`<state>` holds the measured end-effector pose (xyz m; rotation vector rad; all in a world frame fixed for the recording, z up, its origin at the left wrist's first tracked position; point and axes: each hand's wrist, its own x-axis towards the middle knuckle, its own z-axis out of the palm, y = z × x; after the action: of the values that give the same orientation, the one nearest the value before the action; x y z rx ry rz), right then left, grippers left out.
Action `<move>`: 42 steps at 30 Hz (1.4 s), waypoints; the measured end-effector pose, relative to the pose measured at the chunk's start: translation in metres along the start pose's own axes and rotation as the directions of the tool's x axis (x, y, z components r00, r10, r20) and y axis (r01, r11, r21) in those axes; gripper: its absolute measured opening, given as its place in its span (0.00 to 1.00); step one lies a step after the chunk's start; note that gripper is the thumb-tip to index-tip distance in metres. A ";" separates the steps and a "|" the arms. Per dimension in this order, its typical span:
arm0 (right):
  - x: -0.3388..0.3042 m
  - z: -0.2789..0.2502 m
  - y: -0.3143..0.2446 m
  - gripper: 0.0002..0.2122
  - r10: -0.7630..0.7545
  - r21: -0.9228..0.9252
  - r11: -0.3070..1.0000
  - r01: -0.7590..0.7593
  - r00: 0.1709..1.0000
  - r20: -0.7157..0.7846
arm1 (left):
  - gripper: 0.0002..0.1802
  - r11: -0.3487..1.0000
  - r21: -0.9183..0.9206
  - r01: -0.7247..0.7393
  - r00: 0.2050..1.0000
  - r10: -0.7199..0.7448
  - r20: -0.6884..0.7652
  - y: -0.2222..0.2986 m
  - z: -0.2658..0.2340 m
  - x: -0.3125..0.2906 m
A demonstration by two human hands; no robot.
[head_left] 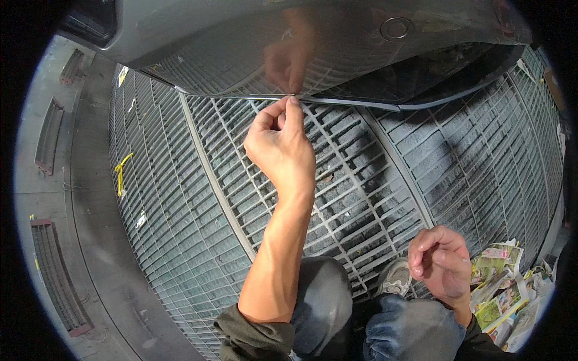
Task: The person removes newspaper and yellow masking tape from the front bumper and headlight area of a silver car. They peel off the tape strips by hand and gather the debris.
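Observation:
My left hand (280, 135) reaches up to the lower edge of a glossy grey car panel (229, 48). Its thumb and index finger are pinched together right at that edge, and whatever lies between the tips is too small to make out. A thin pale strip (349, 103) follows the panel's bottom edge on both sides of the pinch. The panel mirrors the hand above it. Lower right, my right hand (442, 262) hovers by my right knee, fingers loosely curled, thumb apart, with nothing visible in it.
Metal floor grating (180, 198) spreads beneath the car and me. Crumpled printed paper (503, 289) lies at the right. A yellow strip (122, 171) rests on the grating at left; farther left, long grilles (60, 277) line a grey surface. Dark glossy trim (433, 75) sits low on the car.

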<state>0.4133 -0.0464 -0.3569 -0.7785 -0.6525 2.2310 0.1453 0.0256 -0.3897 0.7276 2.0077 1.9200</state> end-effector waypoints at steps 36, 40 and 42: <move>0.071 0.064 0.014 0.09 -0.094 -0.603 0.788 0.128 0.992 0.088 | 0.03 0.996 -0.071 0.061 0.982 -0.047 0.182 0.007 -0.124 0.008; 0.101 0.104 0.025 0.10 -0.100 -0.765 0.611 0.202 0.979 0.179 | 0.01 0.955 -0.148 0.259 0.912 -0.191 0.364 0.016 -0.158 0.001; 0.114 0.123 0.035 0.12 -0.101 -0.781 0.577 0.239 0.970 0.222 | 0.03 0.945 -0.216 0.244 0.896 -0.135 0.423 0.017 -0.169 0.000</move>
<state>0.2466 -0.0137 -0.3327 -0.9003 -1.8221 1.7502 0.0604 -0.1180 -0.3583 0.7505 1.4799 1.7089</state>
